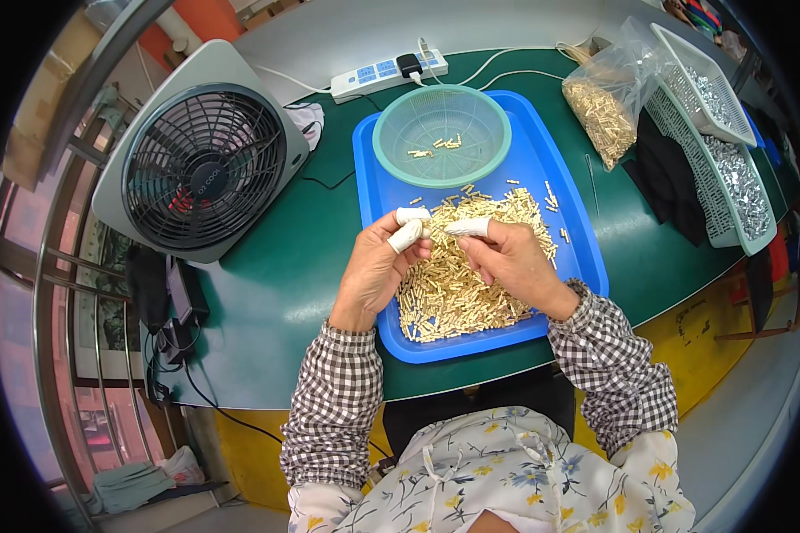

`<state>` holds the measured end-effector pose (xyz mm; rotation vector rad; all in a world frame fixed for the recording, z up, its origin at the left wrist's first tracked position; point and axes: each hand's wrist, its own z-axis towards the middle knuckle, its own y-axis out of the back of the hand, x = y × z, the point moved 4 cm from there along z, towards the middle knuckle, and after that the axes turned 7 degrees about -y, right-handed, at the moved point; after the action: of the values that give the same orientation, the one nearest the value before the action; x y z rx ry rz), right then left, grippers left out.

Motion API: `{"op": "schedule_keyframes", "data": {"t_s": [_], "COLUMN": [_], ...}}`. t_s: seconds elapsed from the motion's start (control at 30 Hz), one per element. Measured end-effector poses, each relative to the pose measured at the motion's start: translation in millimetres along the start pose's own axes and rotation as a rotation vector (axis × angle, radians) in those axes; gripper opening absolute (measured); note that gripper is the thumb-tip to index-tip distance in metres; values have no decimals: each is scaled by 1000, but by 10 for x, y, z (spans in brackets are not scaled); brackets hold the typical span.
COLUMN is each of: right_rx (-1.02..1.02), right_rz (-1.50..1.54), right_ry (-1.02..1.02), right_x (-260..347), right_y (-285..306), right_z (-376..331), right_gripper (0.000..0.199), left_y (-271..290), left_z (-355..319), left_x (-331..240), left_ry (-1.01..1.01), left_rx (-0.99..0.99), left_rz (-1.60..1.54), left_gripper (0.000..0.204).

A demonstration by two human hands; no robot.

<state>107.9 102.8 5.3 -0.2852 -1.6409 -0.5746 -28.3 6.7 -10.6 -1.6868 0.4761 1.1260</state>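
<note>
Looking down through the head camera, you have both hands raised over the blue tray (587,258) that sits on the green table (276,266). Your left hand (378,266) has white finger cots on the thumb and forefinger, and these two fingers are pinched together near the tips of your right hand (511,258), whose forefinger also wears a white cot. The fingertips of both hands meet just above the heap, seemingly closed on one small brass piece, though the piece itself is too small to make out between the cots. The other fingers of each hand are curled loosely.

Under your hands lies the heap of small brass pieces (453,293), spread across the middle and near end of the tray. At the far end of the tray sits a round green sieve basket (442,133) with a few brass pieces in its bottom.

To your left on the table stands a grey box fan (200,164). Beyond the basket lies a white power strip (378,75). To your right a clear plastic bag (604,107) holds more brass pieces, and next to it two white mesh baskets (711,133) hold silvery metal parts.
</note>
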Motion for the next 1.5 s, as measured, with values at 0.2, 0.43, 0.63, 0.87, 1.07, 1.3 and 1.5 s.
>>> {"op": "schedule_keyframes", "data": {"t_s": [0.2,0.43,0.63,0.87,1.07,1.3,1.5], "right_rx": [19,-6,-107,112,164,100,-78], "right_rz": [-31,-87,-471,-109,23,294,293], "right_ry": [13,22,417,56,-5,-4,2], "right_x": [10,17,42,-37,-32,-59,101], "right_y": [-8,-6,-22,-69,-69,-6,444], "right_z": [1,-1,11,25,36,80,239], "right_gripper": [21,20,16,17,26,22,18], "left_y": [10,4,-36,-50,-108,-188,-76], "left_z": [11,4,-21,-22,-20,-46,9], "left_x": [30,5,-45,-52,-92,-120,-93], "left_ry": [5,-21,-146,-126,-202,-216,-194], "left_rx": [48,27,65,39,26,-36,-32], "left_rz": [-9,90,607,500,439,389,403], "left_gripper": [15,15,13,12,21,29,28]}}
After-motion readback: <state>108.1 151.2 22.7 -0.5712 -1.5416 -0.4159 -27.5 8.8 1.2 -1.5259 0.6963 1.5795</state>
